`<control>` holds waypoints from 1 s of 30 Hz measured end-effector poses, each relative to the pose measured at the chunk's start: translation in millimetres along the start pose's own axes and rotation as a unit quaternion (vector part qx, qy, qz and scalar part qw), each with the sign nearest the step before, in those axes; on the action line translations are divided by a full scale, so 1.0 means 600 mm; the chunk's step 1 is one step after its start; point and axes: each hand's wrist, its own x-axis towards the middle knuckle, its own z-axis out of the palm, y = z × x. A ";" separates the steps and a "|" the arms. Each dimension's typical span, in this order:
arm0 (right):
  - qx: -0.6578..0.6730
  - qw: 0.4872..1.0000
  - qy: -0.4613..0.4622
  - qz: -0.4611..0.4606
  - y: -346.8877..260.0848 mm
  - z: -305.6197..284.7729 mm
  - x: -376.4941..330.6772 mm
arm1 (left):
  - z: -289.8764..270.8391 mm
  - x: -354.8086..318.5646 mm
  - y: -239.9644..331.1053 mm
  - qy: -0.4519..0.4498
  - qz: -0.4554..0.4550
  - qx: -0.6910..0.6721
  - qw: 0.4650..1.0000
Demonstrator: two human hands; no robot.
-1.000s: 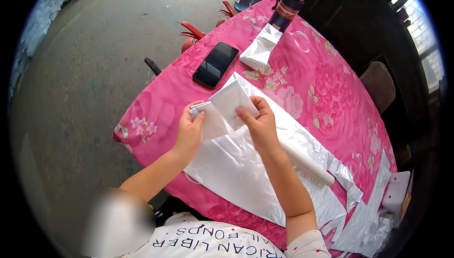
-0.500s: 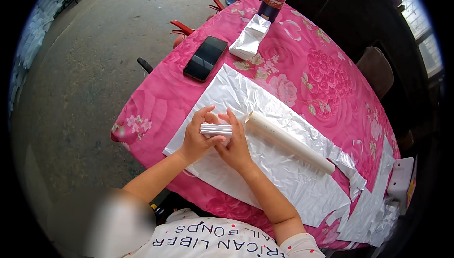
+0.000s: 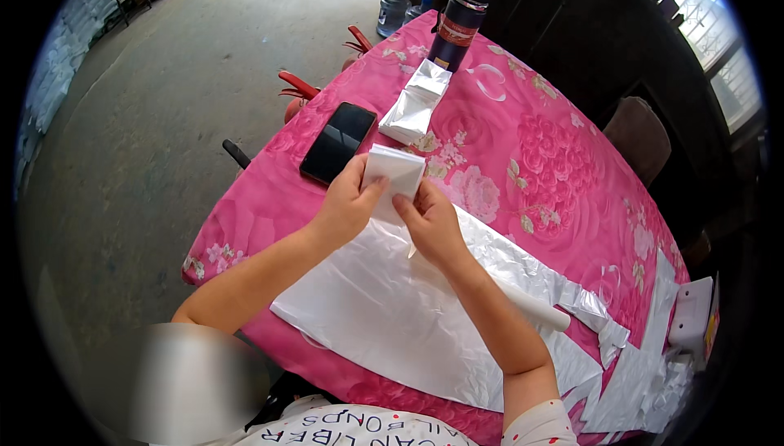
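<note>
Between my two hands is a small flat stack of white folded sheets [image 3: 395, 170], held above the table beside the phone. My left hand [image 3: 349, 202] grips its left side, thumb on the face towards me. At the opposite side, my right hand [image 3: 431, 219] pinches the stack's lower right edge. Under my forearms spreads a large shiny white plastic sheet [image 3: 351, 299]. A pale tube [image 3: 545, 312] lies on that sheet, partly hidden by my right arm. Just beyond the held stack sit several folded silvery-white packets [image 3: 408, 111], piled together.
A black phone [image 3: 339, 142] lies left of the packets, and a dark flask [image 3: 460, 25] stands behind them. The pink floral tablecloth [image 3: 563, 152] covers the table. Torn plastic strips [image 3: 629, 389] and a white box [image 3: 692, 311] are at the right. Red-handled things [image 3: 299, 85] show past the left edge.
Both hands have moved away from me with the stack, towards the packets. The stack has turned from edge-on to showing its broad face. The view has shifted slightly.
</note>
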 end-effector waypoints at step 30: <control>0.322 0.937 0.126 0.041 0.113 0.007 0.254 | -0.024 0.339 -0.082 -0.106 -0.283 0.176 0.937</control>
